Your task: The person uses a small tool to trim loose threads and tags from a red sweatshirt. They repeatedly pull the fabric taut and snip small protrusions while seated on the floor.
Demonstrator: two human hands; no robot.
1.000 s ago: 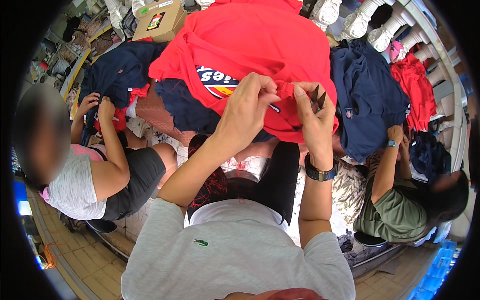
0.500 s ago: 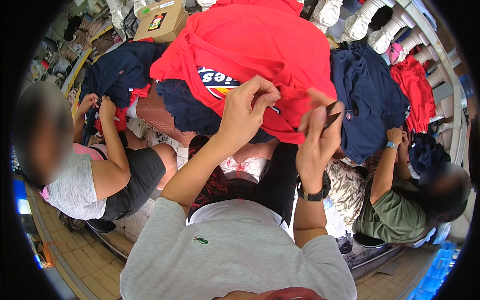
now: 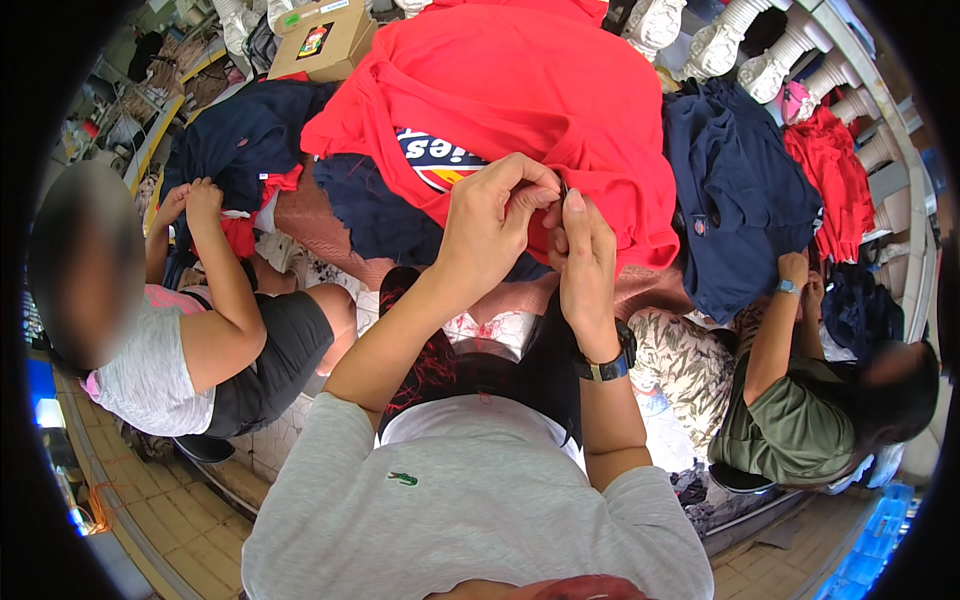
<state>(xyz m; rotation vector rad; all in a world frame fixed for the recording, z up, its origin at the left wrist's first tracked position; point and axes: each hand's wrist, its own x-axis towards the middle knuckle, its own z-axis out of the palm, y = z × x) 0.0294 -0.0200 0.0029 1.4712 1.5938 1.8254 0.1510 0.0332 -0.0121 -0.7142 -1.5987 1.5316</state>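
A large red garment (image 3: 520, 85) with a navy, white and yellow print lies heaped before me, its folds running behind and beside my fingers. My left hand (image 3: 492, 215) is closed in a pinch over the garment's near part; what lies between thumb and fingertips is hidden. Close against those fingertips is my right hand (image 3: 585, 250), closed around small dark thread snips (image 3: 564, 187). Only a thin dark tip of the snips shows between the two hands. Dark navy cloth (image 3: 380, 210) lies under the red garment.
At left, a seated person (image 3: 225, 335) handles a navy garment (image 3: 235, 135); another at right (image 3: 800, 400) works near a navy garment (image 3: 740, 190) and red cloth (image 3: 830, 180). A cardboard box (image 3: 325, 42) and white wrapped ducts (image 3: 715, 50) stand behind. Red thread scraps (image 3: 430, 370) cling to my lap.
My right hand has moved left with the snips, bringing their tip to my left fingertips. The left hand has barely moved. The red garment's right edge has come into view.
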